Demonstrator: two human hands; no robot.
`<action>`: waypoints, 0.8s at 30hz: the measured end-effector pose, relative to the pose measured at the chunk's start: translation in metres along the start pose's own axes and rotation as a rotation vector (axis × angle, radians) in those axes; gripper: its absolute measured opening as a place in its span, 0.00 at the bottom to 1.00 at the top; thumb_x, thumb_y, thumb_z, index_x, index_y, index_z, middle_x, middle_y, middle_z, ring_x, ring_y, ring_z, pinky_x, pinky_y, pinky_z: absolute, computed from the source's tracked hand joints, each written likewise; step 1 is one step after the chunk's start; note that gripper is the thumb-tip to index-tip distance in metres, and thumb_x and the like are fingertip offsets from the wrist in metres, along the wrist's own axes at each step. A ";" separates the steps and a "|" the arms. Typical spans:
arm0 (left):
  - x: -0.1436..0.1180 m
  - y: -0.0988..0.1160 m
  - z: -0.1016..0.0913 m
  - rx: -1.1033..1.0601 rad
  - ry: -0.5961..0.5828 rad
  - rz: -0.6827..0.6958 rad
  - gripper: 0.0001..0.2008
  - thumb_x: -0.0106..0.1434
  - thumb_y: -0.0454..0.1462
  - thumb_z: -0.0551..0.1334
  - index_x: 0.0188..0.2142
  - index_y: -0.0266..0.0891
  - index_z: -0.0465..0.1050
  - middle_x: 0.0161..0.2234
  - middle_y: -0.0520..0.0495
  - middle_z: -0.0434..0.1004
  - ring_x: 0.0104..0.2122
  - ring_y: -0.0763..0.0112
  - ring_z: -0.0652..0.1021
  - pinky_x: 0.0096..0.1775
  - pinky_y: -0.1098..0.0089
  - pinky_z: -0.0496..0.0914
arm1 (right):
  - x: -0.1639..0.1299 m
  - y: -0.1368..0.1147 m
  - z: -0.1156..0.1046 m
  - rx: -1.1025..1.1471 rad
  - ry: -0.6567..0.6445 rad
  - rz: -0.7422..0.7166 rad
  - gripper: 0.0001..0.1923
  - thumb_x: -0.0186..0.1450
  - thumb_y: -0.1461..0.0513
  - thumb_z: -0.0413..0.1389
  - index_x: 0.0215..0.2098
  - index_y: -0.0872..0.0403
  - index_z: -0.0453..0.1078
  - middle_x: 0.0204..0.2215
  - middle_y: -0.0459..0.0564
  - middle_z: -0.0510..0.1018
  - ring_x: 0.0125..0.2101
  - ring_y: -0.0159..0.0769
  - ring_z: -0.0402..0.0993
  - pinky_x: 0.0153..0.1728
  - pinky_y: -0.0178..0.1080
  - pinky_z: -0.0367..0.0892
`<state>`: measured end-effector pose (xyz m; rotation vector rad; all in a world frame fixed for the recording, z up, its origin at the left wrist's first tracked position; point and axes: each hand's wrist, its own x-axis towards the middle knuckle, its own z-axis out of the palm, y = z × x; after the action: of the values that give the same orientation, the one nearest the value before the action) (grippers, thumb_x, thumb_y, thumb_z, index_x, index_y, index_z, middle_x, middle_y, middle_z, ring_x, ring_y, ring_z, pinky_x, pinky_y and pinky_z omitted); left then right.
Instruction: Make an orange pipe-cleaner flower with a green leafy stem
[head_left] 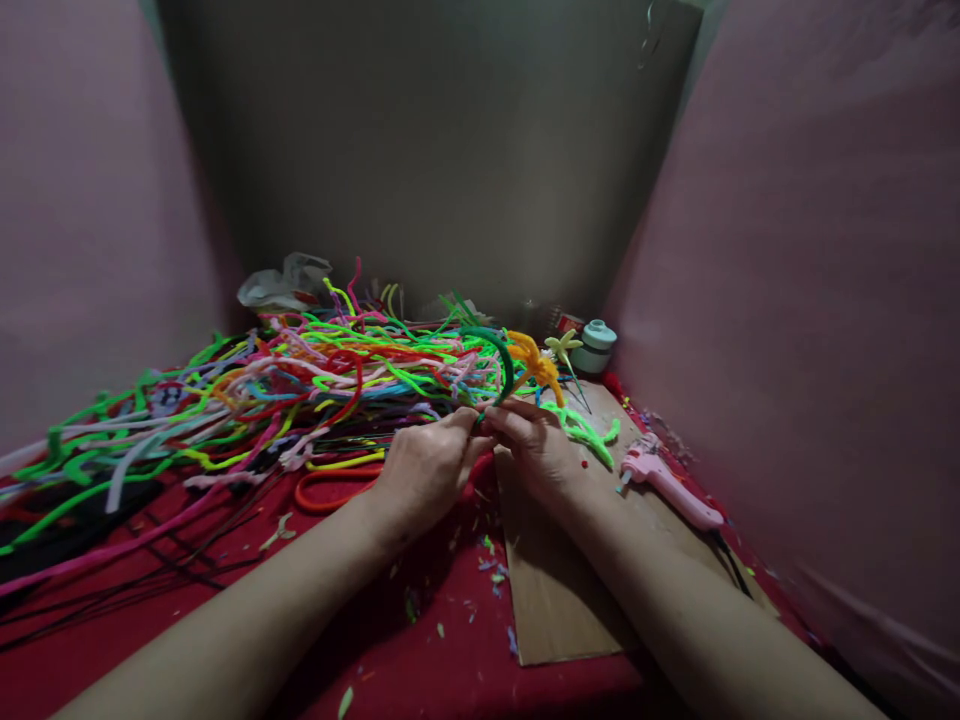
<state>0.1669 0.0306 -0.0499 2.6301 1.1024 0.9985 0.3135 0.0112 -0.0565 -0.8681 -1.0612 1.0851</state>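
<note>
A dark green pipe cleaner [504, 362] curves up from between my two hands, its upper end bent over to the left. My left hand [431, 465] pinches its lower part, fingers closed. Right beside it, my right hand [534, 450] is closed on the same pipe cleaner, thumb and fingertips almost touching the left ones. An orange pipe-cleaner flower [536, 362] shows just above my right knuckles; whether it is joined to the green stem is hidden. Bright green pipe-cleaner pieces [589, 432] lie just past my right hand.
A heap of colourful pipe cleaners [375, 360] covers the back left of the red cloth [420, 650]. A pink glue gun [671, 485] rests on a board [559, 610] at right. Behind stand a pale yellow flower [564, 344] and a light green jar [595, 348]. Walls enclose the sides.
</note>
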 end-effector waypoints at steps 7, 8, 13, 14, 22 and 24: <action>0.001 -0.005 -0.002 -0.035 0.037 -0.017 0.11 0.63 0.34 0.50 0.31 0.38 0.71 0.22 0.50 0.71 0.21 0.73 0.69 0.26 0.73 0.59 | -0.009 -0.014 0.009 -0.145 -0.076 -0.058 0.04 0.55 0.62 0.59 0.25 0.54 0.76 0.25 0.45 0.75 0.31 0.34 0.68 0.37 0.36 0.62; 0.003 -0.004 -0.004 -0.144 0.044 -0.063 0.11 0.63 0.36 0.52 0.29 0.38 0.70 0.20 0.51 0.69 0.20 0.75 0.68 0.25 0.74 0.59 | -0.008 -0.013 0.009 -0.122 -0.081 -0.045 0.04 0.55 0.62 0.59 0.26 0.54 0.76 0.25 0.45 0.75 0.31 0.33 0.68 0.37 0.36 0.62; 0.010 0.007 -0.012 -0.714 -0.084 -0.292 0.10 0.60 0.40 0.56 0.25 0.38 0.68 0.16 0.57 0.62 0.15 0.79 0.62 0.18 0.76 0.56 | -0.003 -0.005 0.004 0.054 -0.120 -0.016 0.04 0.55 0.63 0.59 0.27 0.54 0.77 0.24 0.45 0.75 0.28 0.33 0.69 0.36 0.38 0.63; 0.011 0.009 -0.013 -0.800 -0.113 -0.335 0.10 0.59 0.40 0.56 0.24 0.37 0.67 0.15 0.57 0.61 0.14 0.80 0.62 0.18 0.77 0.56 | -0.002 -0.004 0.002 0.088 -0.150 -0.018 0.04 0.55 0.62 0.59 0.26 0.53 0.76 0.23 0.45 0.74 0.27 0.32 0.68 0.35 0.38 0.63; 0.010 0.011 -0.014 -1.301 -0.236 -0.469 0.10 0.57 0.38 0.61 0.23 0.36 0.66 0.13 0.57 0.62 0.11 0.84 0.59 0.15 0.80 0.54 | 0.004 -0.009 -0.004 0.180 -0.226 0.048 0.09 0.50 0.61 0.63 0.32 0.52 0.78 0.21 0.43 0.74 0.24 0.30 0.66 0.33 0.37 0.63; 0.009 0.008 -0.014 -1.431 -0.346 -0.488 0.10 0.57 0.39 0.62 0.25 0.36 0.68 0.13 0.58 0.61 0.10 0.85 0.55 0.15 0.80 0.55 | 0.003 -0.009 -0.005 0.208 -0.256 0.076 0.10 0.49 0.60 0.64 0.32 0.51 0.78 0.22 0.43 0.75 0.25 0.31 0.67 0.34 0.38 0.64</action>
<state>0.1675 0.0292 -0.0310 1.2156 0.5035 0.7074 0.3212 0.0112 -0.0485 -0.6185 -1.1084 1.3711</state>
